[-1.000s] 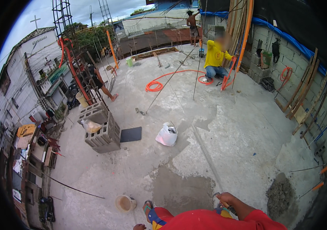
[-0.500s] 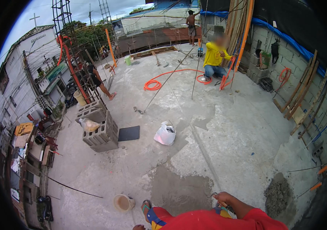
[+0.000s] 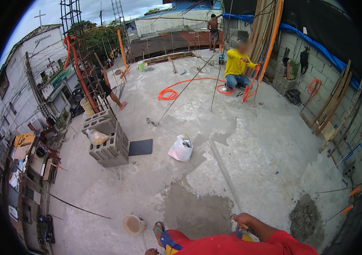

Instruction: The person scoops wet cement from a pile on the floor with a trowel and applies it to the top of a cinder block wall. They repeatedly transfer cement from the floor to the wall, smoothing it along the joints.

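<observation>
Near damp patch (image 3: 198,206), right hand (image 3: 244,220) gripping tool (image 3: 233,215), bucket (image 3: 133,224) leftward

Left grip (image 3: 151,252) cut off by the lower edge; tool (image 3: 228,216) in right grip (image 3: 244,220) too small to identify.
Tool handle partly covered by fingers. Yellow-shirted co-worker (image 3: 236,66): face blurred. Person at left (image 3: 106,84) partly hidden behind rebar column (image 3: 71,17). White bag (image 3: 180,149): contents can't be made out.
</observation>
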A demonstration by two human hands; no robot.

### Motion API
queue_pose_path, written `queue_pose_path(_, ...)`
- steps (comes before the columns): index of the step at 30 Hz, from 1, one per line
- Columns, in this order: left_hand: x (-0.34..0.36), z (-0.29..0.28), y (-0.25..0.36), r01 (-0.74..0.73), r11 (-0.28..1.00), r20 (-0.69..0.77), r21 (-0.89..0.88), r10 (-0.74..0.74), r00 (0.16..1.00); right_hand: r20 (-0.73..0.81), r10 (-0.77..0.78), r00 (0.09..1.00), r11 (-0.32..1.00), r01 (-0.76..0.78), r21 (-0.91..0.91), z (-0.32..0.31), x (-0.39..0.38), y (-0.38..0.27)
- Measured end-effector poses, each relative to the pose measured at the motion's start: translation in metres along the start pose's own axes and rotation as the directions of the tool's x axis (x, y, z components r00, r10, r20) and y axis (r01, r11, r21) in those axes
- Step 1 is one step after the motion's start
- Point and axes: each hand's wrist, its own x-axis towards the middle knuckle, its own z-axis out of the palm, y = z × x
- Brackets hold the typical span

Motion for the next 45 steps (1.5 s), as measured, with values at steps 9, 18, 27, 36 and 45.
queue_pose_path(9, -0.002, 0.003, 0.004, 0.053, 0.999, -0.01, -0.009, -0.053, 0.999, -0.017, -0.025, 1.0, 0.993, 0.023, -0.114, -0.003, 0.039, 0.021)
queue_pose_path(18, 0.002, -0.003, 0.003, 0.032, 0.999, -0.014, 0.011, -0.032, 0.999, 0.016, -0.016, 1.0, 0.945, 0.02, -0.327, 0.009, 0.031, 0.013)
queue_pose_path(27, -0.008, -0.006, 0.001, 0.013, 1.0, -0.011, -0.02, -0.013, 1.0, 0.009, -0.036, 0.999, 0.916, 0.037, -0.4, 0.013, 0.034, 0.015)
queue_pose_path(36, 0.0, -0.005, -0.014, 0.037, 0.999, -0.017, 0.004, -0.037, 0.999, 0.052, -0.045, 0.998, 0.929, 0.061, -0.366, 0.014, 0.044, 0.021)
queue_pose_path(45, -0.06, 0.002, 0.114, -0.126, 0.954, -0.31, -0.271, 0.037, 0.95, 0.02, -0.097, 0.995, 0.978, 0.099, -0.185, 0.032, 0.01, -0.036)
